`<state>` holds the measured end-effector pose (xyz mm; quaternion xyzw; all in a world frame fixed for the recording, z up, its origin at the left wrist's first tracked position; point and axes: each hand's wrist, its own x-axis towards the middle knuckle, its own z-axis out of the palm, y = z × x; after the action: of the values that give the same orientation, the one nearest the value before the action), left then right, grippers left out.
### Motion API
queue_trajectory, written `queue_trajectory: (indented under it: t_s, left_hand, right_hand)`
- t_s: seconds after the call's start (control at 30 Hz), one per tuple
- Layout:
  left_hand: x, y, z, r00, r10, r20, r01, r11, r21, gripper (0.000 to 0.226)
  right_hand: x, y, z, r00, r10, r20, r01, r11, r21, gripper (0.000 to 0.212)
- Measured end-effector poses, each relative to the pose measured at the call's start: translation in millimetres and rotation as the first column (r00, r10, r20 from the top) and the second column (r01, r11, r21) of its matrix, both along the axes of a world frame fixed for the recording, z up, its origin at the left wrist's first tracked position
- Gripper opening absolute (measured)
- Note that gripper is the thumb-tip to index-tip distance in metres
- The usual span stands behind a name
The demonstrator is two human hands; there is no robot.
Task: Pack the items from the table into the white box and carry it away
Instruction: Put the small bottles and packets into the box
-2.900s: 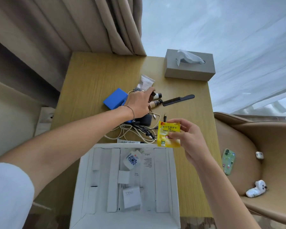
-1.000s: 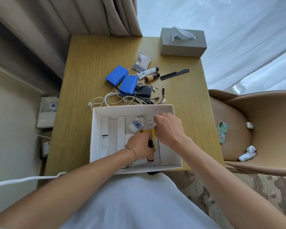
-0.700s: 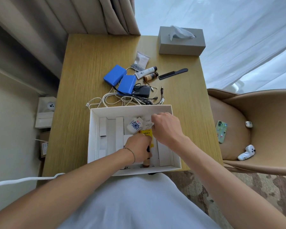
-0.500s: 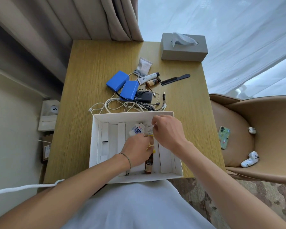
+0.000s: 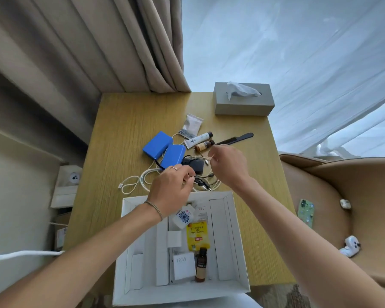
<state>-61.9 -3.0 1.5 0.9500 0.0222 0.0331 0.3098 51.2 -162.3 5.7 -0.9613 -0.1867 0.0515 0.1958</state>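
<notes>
Now that the yellow sachet (image 5: 197, 235) and a small brown bottle (image 5: 201, 264) lie in the middle channel of the white box (image 5: 240, 236), both our hands have left the box and moved out over the clutter beyond it. A second ago they were down inside it, setting those two things in place. The box sits open at the near edge of the surface (image 5: 125, 121), also holding a white adapter (image 5: 182, 265) and a small patterned packet (image 5: 183, 216).

Our left hand (image 5: 172, 190) is curled over the cable tangle (image 5: 200, 183), fingers bent around or just above the dark cord; we cannot tell whether it grips yet. Our right hand (image 5: 228, 166) hovers with loose fingers, holding nothing, near a second brown bottle (image 5: 203, 146) and a white tube (image 5: 197, 140).

Farther out lie two blue packs (image 5: 165, 150), a black charger (image 5: 195, 165), a comb (image 5: 238, 138), a clear pouch (image 5: 192, 125) and a tissue box (image 5: 242, 103). Packing looks perhaps a third done; the cables seem next.
</notes>
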Motion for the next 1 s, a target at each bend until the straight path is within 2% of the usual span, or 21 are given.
queue_trajectory:
  t_s: [0.2, 0.33, 0.53, 0.7, 0.8, 0.9, 0.93, 1.0]
  left_hand:
    - [42, 9, -9, 0.998, 0.021, -0.059, -0.019, 0.999, 0.025, 0.014]
    - [55, 16, -21, 0.993, 0.036, -0.111, -0.035, 0.999, 0.014, 0.013]
    - [72, 26, -34, 0.985, 0.050, -0.165, -0.044, 0.998, 0.037, 0.015]
    - [92, 31, -41, 0.980, 0.053, -0.193, -0.044, 0.998, 0.050, 0.013]
    - [108, 32, -48, 0.974, 0.072, -0.217, -0.060, 0.996, 0.062, 0.014]
    - [125, 32, -56, 0.968, 0.094, -0.231, -0.076, 0.994, 0.084, 0.015]
    - [132, 32, -59, 0.968, 0.094, -0.232, -0.074, 0.993, 0.093, 0.016]
    - [145, 31, -66, 0.968, 0.088, -0.236, -0.062, 0.992, 0.113, 0.017]
  right_hand:
    - [52, 20, -35, 0.999, 0.044, -0.015, -0.045, 0.992, -0.114, 0.020]
    - [73, 29, -60, 0.994, 0.102, -0.045, -0.108, 0.979, -0.172, 0.026]
    - [90, 41, -85, 0.968, 0.249, -0.040, -0.247, 0.905, -0.346, 0.035]
    - [96, 44, -104, 0.963, 0.270, 0.004, -0.246, 0.884, -0.398, 0.032]
    - [96, 40, -109, 0.973, 0.229, -0.005, -0.218, 0.921, -0.322, 0.027]
    - [94, 34, -102, 0.998, 0.035, -0.058, -0.042, 0.993, -0.109, 0.018]
    - [92, 31, -96, 0.993, -0.056, -0.107, 0.054, 0.998, -0.020, 0.015]
    - [89, 24, -83, 0.929, -0.193, -0.316, 0.261, 0.947, 0.189, 0.014]
